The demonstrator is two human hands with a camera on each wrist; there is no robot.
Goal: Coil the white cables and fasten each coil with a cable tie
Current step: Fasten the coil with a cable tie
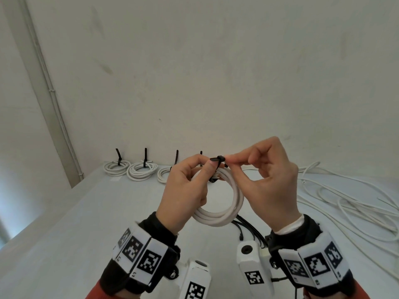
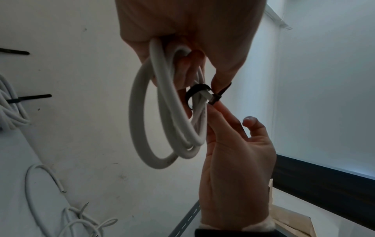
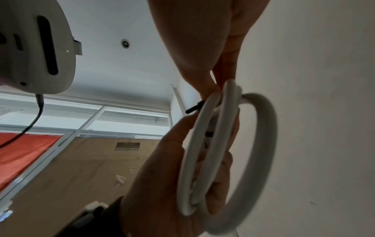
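Coil in hand: your left hand [image 1: 185, 190] holds the white cable coil [image 1: 224, 212] upright above the surface [image 1: 86, 223], its fingers curled through the loops so the turns stay bunched for tying.
Cable tie: the black cable tie [image 1: 218, 159] wraps the top of the coil. Your left thumb and forefinger pinch its tail at the head, which steadies it.
Right hand: your right hand [image 1: 267, 182] pinches the tie on the other side of the head with thumb and forefinger, the other fingers loosely curled clear of the coil. Whether the loop is fully cinched cannot be told; the left wrist view suggests slack.
Finished coils: tied coils [image 1: 140, 170] sit in a row by the wall, out of the way.
Loose cables: untied white cables [image 1: 345, 197] lie to your right, within reach.
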